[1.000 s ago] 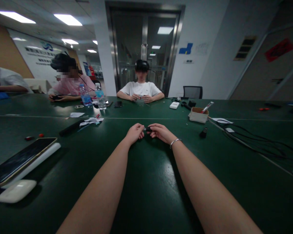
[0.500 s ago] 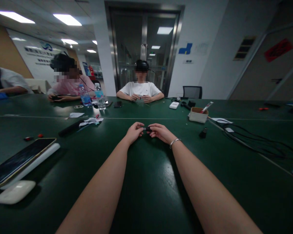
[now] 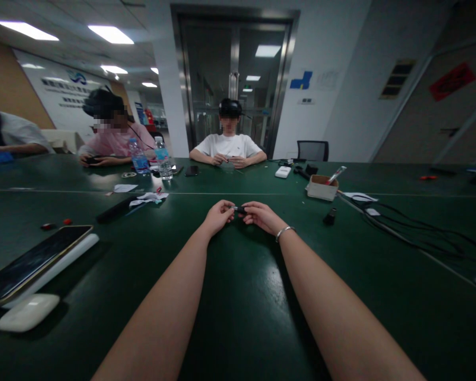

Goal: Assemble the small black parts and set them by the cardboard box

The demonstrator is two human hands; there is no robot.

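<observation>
Over the green table (image 3: pixel 238 296), both hands meet at one small black stick with a silver end (image 3: pixel 241 210). My left hand (image 3: pixel 219 216) pinches the silver end between thumb and fingers. From the other side, my right hand (image 3: pixel 261 216) grips the black part, and a silver bracelet (image 3: pixel 284 233) circles that wrist. Fingers cover much of the stick, so its exact kind cannot be made out. To the right of my hands stands a small black piece (image 3: pixel 330 216), apart from them.
At left lie a phone (image 3: pixel 35 259) on a white block, a white rounded case (image 3: pixel 27 313) and a black cylinder (image 3: pixel 117 210). Two bottles (image 3: pixel 164 161) stand farther back. An open box (image 3: pixel 322 189) and cables (image 3: pixel 424 227) are at right. A person (image 3: pixel 229 145) sits opposite.
My hands stay almost in place around the stick. Slightly more of its silver end shows between them now.
</observation>
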